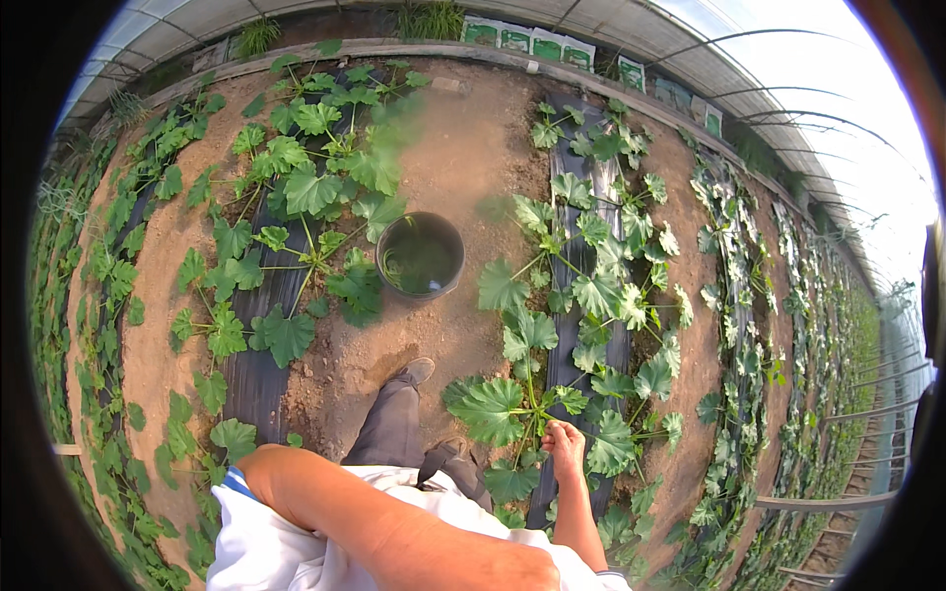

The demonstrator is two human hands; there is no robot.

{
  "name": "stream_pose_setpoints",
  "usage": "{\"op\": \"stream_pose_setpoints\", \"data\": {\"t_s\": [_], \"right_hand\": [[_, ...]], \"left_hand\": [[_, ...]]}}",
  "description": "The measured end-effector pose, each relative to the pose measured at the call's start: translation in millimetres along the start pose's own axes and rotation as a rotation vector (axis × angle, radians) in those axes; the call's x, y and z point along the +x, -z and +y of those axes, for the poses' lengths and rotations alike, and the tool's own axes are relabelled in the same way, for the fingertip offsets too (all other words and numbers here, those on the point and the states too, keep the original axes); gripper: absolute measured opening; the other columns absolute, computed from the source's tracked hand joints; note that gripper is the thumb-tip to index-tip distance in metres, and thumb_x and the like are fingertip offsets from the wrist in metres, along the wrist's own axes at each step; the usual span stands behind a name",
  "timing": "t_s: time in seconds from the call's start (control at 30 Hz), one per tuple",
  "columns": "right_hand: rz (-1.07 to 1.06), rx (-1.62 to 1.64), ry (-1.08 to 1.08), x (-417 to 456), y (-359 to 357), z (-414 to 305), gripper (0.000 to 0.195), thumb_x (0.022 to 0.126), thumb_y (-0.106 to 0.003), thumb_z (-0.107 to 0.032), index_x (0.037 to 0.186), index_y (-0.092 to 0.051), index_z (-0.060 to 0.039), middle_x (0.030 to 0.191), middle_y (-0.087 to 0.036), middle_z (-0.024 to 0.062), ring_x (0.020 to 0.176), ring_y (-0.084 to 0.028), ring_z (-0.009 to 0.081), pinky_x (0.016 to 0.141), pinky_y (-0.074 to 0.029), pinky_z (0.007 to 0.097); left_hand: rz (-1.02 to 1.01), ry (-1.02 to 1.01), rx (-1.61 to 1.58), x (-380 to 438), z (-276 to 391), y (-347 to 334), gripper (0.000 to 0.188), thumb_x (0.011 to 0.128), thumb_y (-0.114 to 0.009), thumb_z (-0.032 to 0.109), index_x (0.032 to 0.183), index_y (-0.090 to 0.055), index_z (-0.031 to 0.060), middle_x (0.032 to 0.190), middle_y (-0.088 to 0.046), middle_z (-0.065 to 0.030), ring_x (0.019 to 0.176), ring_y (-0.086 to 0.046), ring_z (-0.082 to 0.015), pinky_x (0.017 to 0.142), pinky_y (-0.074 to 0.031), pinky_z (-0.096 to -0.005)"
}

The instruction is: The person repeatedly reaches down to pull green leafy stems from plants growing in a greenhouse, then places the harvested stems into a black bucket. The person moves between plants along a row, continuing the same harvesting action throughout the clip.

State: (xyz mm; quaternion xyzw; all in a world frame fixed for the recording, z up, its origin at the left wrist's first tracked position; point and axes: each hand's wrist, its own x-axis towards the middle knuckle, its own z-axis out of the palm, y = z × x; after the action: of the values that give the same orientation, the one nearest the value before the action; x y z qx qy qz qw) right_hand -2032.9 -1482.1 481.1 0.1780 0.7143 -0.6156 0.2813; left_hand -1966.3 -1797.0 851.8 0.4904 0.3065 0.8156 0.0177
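Note:
My right hand [564,447] is at the centre of a squash plant [491,411], a zucchini by its look, beside its leaf stalks. The fingers are curled together, and whatever may lie between them is hidden. Broad lobed leaves spread to both sides of this hand. My left arm [384,521] crosses in front of my white shirt towards the lower right; the left hand is out of view past the bottom edge. Ahead of my forward shoe [420,369], a dark bucket [425,297] stands upright on the soil path. Some thin green pieces [392,267] lie inside it.
Rows of similar plants grow through black plastic mulch [255,384] on both sides of the bare soil path [465,166]. A brick-like block [449,86] lies farther up. Several white-and-green sacks [547,44] line the greenhouse wall beyond a long ledge [414,49].

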Motion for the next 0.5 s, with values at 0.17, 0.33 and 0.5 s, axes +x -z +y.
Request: {"op": "stream_pose_setpoints", "data": {"t_s": [0.17,0.33,0.5], "right_hand": [[-0.267,0.055,0.108,50.9,-98.1,-85.6,0.02,0.106,-0.064,-0.015,0.118,-0.068,-0.0002,0.098,-0.072,0.0077,0.08,-0.07,0.0138,0.071,-0.059,0.0279],[-0.326,0.022,0.092,77.3,-204.2,-172.2,0.081,0.105,-0.063,-0.026,0.166,-0.017,0.0021,0.162,-0.036,0.0293,0.135,-0.057,0.045,0.102,-0.058,0.0453],[-0.295,-0.212,0.208,112.1,-206.9,-151.0,0.071,0.104,-0.067,-0.031,0.156,-0.039,0.008,0.148,-0.055,0.023,0.129,-0.063,0.0327,0.1,-0.058,0.0426]], "left_hand": [[0.209,0.149,0.322,-81.7,73.7,-10.1,0.027,0.101,-0.067,0.016,0.117,-0.07,-0.0056,0.098,-0.074,-0.017,0.091,-0.073,-0.0276,0.084,-0.059,-0.0398],[1.151,0.344,0.372,-187.5,60.0,-7.8,0.018,0.098,-0.07,0.012,0.106,-0.071,-0.0035,0.097,-0.076,-0.0156,0.088,-0.074,-0.0211,0.082,-0.06,-0.0364],[1.472,1.223,0.951,-367.6,29.0,21.3,0.029,0.097,-0.073,0.017,0.12,-0.069,-0.0013,0.098,-0.076,-0.012,0.092,-0.073,-0.0172,0.084,-0.059,-0.0328]]}}
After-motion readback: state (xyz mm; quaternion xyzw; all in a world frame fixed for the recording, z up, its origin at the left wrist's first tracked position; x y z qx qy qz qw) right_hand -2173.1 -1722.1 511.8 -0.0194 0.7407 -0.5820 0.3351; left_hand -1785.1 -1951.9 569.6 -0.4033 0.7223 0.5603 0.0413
